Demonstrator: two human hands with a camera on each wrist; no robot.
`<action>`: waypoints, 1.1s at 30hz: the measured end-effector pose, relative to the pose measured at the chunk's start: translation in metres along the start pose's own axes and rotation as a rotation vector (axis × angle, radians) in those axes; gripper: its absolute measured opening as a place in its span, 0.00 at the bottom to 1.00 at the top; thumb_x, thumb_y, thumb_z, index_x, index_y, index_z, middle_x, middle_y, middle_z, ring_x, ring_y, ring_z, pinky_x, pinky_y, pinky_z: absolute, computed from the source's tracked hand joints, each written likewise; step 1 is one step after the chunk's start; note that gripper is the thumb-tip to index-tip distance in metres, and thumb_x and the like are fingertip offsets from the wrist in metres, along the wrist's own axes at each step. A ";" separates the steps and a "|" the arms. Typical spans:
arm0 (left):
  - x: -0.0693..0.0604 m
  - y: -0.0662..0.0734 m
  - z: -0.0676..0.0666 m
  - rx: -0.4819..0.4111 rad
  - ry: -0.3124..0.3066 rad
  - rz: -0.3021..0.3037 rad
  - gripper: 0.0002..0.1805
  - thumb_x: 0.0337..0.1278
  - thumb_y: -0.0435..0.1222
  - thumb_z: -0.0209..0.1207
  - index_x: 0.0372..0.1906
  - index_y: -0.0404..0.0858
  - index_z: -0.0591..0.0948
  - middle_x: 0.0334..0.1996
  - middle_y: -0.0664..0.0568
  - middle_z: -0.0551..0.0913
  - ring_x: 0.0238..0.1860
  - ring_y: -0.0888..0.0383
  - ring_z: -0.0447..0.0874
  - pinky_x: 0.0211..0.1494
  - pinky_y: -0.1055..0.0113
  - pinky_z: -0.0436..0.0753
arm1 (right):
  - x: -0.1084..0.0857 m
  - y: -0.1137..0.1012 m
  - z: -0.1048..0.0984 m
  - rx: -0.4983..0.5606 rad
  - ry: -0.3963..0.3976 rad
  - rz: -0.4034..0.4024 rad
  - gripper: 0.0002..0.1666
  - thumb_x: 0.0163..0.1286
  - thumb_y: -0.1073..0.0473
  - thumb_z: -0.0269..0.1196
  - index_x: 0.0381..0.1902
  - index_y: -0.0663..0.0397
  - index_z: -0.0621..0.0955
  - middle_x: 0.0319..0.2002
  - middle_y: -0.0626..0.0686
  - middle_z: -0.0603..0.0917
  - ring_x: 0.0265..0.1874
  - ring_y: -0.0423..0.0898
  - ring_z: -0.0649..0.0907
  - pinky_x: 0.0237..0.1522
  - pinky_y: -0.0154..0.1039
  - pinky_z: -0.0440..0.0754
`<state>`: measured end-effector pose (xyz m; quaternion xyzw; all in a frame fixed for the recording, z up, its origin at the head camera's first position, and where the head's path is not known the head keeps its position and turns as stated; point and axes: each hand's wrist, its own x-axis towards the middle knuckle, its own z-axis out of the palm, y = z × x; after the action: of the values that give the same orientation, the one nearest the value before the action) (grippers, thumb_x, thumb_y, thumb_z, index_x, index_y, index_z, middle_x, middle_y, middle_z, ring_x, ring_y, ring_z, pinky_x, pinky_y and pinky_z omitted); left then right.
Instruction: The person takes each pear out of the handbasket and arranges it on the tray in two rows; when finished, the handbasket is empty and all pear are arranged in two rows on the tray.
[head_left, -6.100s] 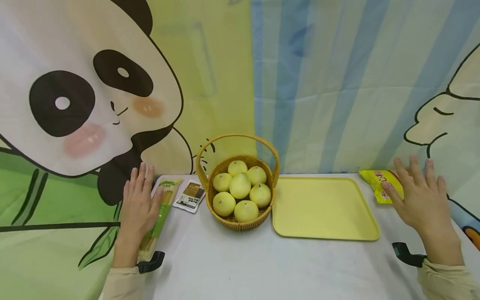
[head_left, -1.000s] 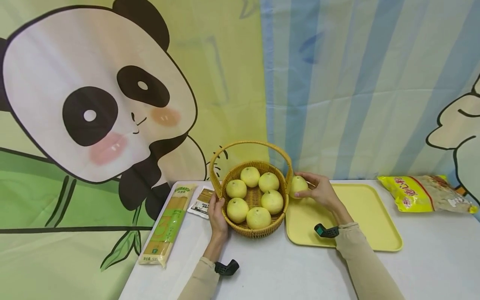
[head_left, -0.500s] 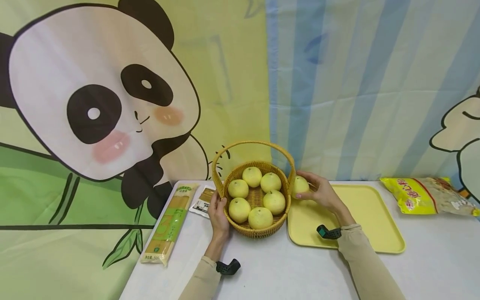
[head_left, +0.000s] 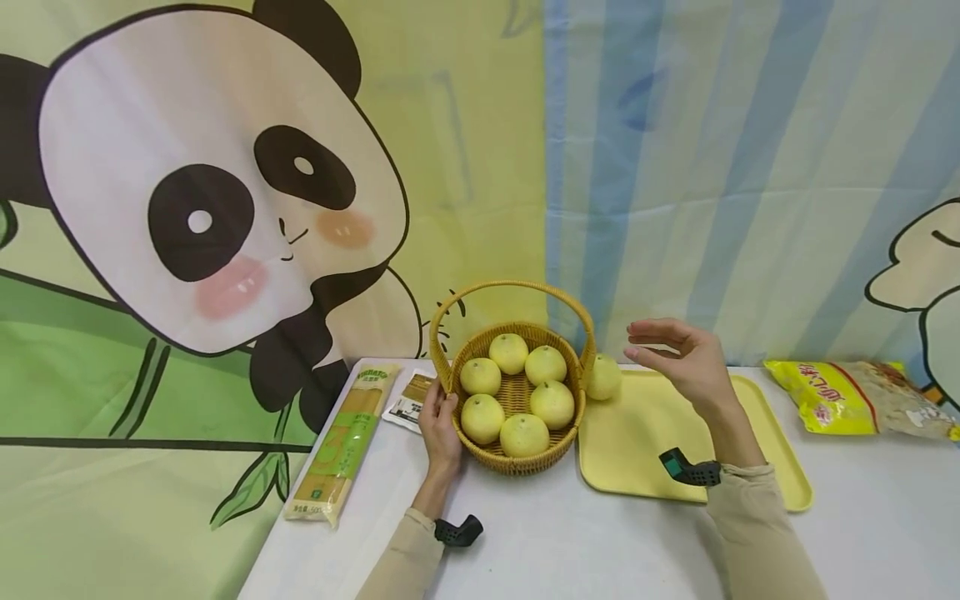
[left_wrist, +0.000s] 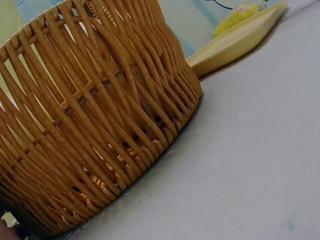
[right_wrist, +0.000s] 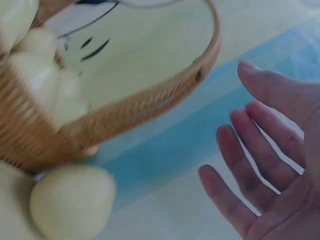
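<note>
A wicker basket (head_left: 517,462) with a tall arched handle holds several round, pale yellow-green pears (head_left: 552,404). My left hand (head_left: 441,433) grips the basket's left wall; in the left wrist view the woven wall (left_wrist: 100,105) fills much of the frame and hides most of the fingers. One more pear (head_left: 604,377) sits beside the basket's right side, at the back left corner of the yellow tray (head_left: 652,450). My right hand (head_left: 686,358) is raised over the tray, apart from that pear, its fingers relaxed and holding nothing. In the right wrist view the pear (right_wrist: 73,202) lies below the basket handle.
A long pack of dry noodles (head_left: 345,450) and a small white-and-brown sachet (head_left: 410,404) lie left of the basket. A yellow food bag (head_left: 832,396) lies right of the tray. A printed panda curtain (head_left: 465,167) hangs behind the white table (head_left: 540,533).
From the basket's middle, a pear has moved out to the tray's corner. My right hand has just let go of it and moved up and right. The left hand stays at the basket.
</note>
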<state>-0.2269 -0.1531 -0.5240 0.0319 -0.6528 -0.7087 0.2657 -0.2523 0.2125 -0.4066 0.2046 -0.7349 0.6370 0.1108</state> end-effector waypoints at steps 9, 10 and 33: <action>0.002 -0.004 -0.001 -0.001 0.005 0.006 0.27 0.73 0.27 0.49 0.75 0.35 0.75 0.71 0.37 0.79 0.74 0.44 0.75 0.74 0.67 0.73 | -0.003 -0.031 0.045 0.058 -0.448 -0.065 0.30 0.67 0.71 0.72 0.66 0.65 0.81 0.61 0.59 0.86 0.58 0.53 0.86 0.56 0.47 0.88; 0.002 -0.004 -0.001 -0.001 0.007 0.007 0.27 0.73 0.27 0.49 0.75 0.35 0.75 0.70 0.37 0.79 0.74 0.44 0.75 0.74 0.68 0.73 | -0.002 -0.030 0.053 0.054 -0.485 -0.051 0.32 0.66 0.69 0.73 0.68 0.62 0.80 0.63 0.61 0.84 0.60 0.55 0.85 0.58 0.50 0.87; 0.001 -0.005 -0.001 0.012 -0.008 -0.012 0.27 0.74 0.30 0.49 0.75 0.38 0.74 0.71 0.40 0.79 0.73 0.46 0.76 0.70 0.73 0.75 | 0.053 0.007 0.155 0.005 -0.841 0.094 0.46 0.61 0.61 0.80 0.75 0.63 0.74 0.75 0.65 0.75 0.72 0.70 0.75 0.71 0.69 0.72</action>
<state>-0.2294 -0.1548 -0.5286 0.0343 -0.6580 -0.7064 0.2587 -0.2879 0.0529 -0.4159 0.4133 -0.7232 0.5040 -0.2285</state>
